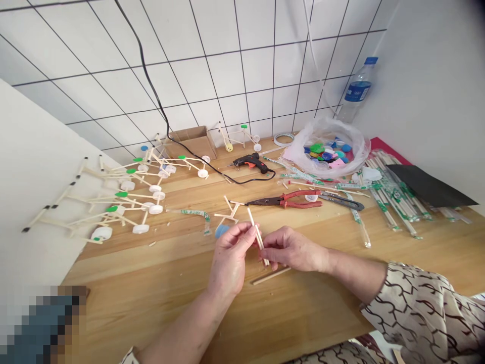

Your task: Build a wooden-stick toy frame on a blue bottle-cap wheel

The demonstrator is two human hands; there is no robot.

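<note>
A loose sleeve (pixel 428 313) is worn on the right arm, made of cream cloth that is printed all over with dark brown, curling, branching lines. Soft folds are formed in it, and it is ended by a wide opening on the forearm. Only a scrap of the left cuff (pixel 130 356) is shown. Similarly patterned cloth (pixel 333 358) is seen at the bottom edge. The left hand (pixel 235 253) and right hand (pixel 293 250) are left bare.

Held sticks (pixel 259 239) before pliers (pixel 284 201); glue gun (pixel 247 160) behind; bottle (pixel 358 92) behind bag (pixel 359 149).
</note>
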